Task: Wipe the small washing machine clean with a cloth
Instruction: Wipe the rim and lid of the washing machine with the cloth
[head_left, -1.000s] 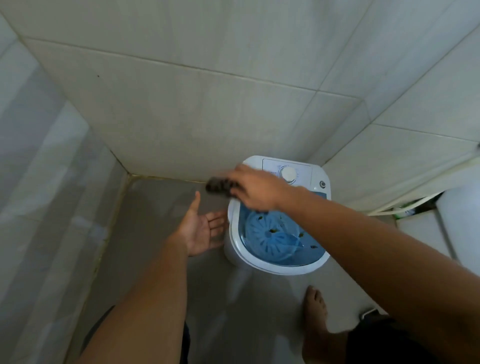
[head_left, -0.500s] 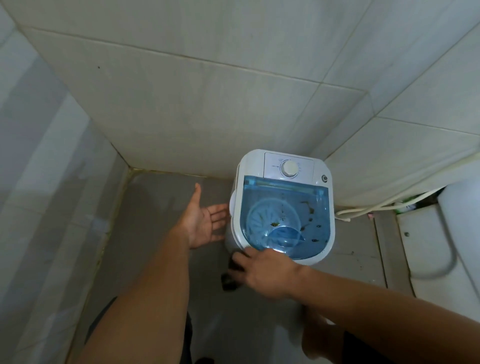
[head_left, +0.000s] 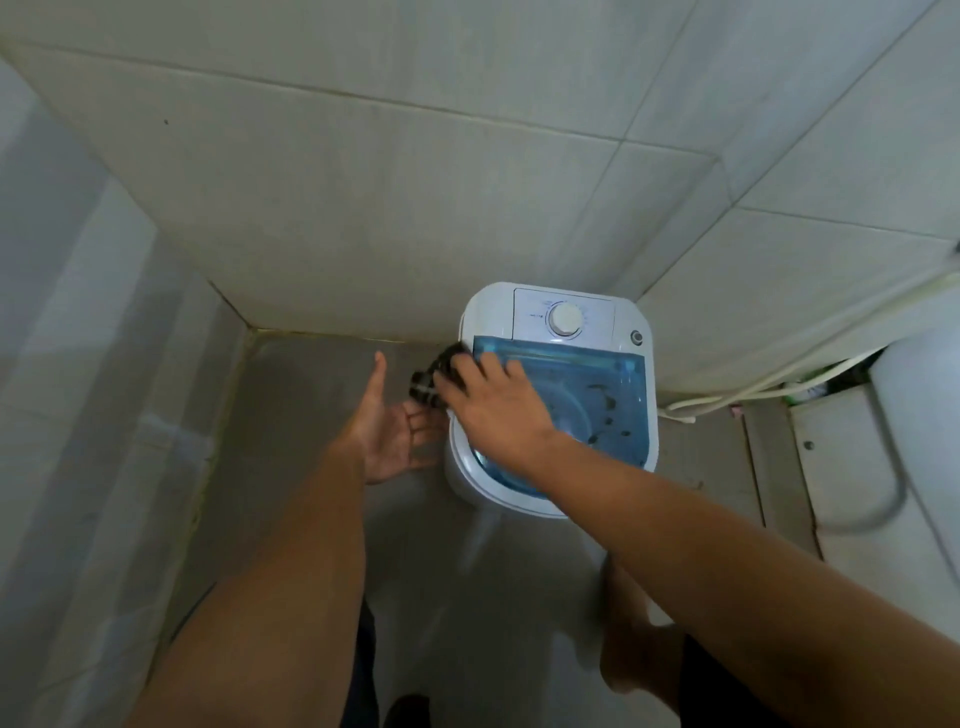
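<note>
Cloth (head_left: 434, 376) gripped in our right hand (head_left: 488, 402) on washing machine (head_left: 556, 395) left rim, our left hand (head_left: 387, 431) open beside it.

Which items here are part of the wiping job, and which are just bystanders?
In the job:
washing machine
dark cloth, held in the right hand
left hand, open beside the machine

Bystanders:
white hose along the wall
white fixture on the right

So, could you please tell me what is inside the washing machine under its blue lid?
Through the see-through blue lid of the washing machine, dark specks and part of a pale round agitator show. The right hand, holding the dark cloth, covers the left part.
</note>
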